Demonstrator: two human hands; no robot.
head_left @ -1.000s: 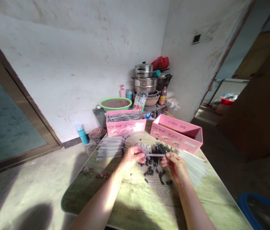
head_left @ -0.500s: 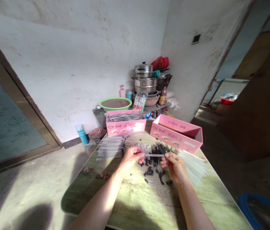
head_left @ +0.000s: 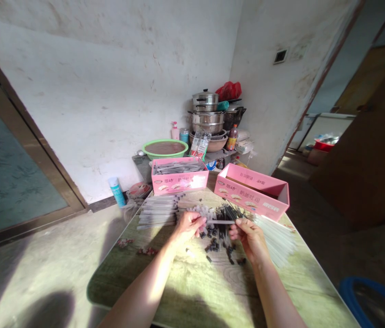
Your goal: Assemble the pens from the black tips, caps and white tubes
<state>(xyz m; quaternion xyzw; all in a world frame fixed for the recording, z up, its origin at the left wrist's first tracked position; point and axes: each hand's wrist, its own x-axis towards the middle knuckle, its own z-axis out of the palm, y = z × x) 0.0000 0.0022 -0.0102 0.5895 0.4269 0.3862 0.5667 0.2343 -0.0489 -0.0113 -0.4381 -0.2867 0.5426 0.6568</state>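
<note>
Both hands work over the middle of the table (head_left: 192, 291), holding one thin pale tube (head_left: 220, 222) between them. The left hand (head_left: 188, 226) pinches the tube's left end between thumb and fingertips; the right hand (head_left: 249, 236) pinches its right end the same way. Each grip is narrow and closed on the tube. The tube lies level, its long axis running left to right, roughly parallel to the table's near edge, lifted just above the surface.

Directly under and behind the tube lies a heap of dark rods (head_left: 228, 212), fanned toward the far edge, with small black caps (head_left: 217, 246) scattered on the table below the hands. A few pale short pieces (head_left: 199, 210) sit near the left fingertips. To the right of the right hand a spread of clear tubes (head_left: 276, 239) reaches toward the right edge. To the left, near the far left corner, a neat stack of grey finished pens (head_left: 158, 210) lies with long axes also left to right.

Along the far edge stand two pink boxes: the left box (head_left: 179, 180) holds more grey pens, the right box (head_left: 251, 191) is turned at an angle, and what is in it cannot be seen.

Behind the table a green basin (head_left: 165, 148) and stacked steel pots (head_left: 207, 114) stand against the wall.
</note>
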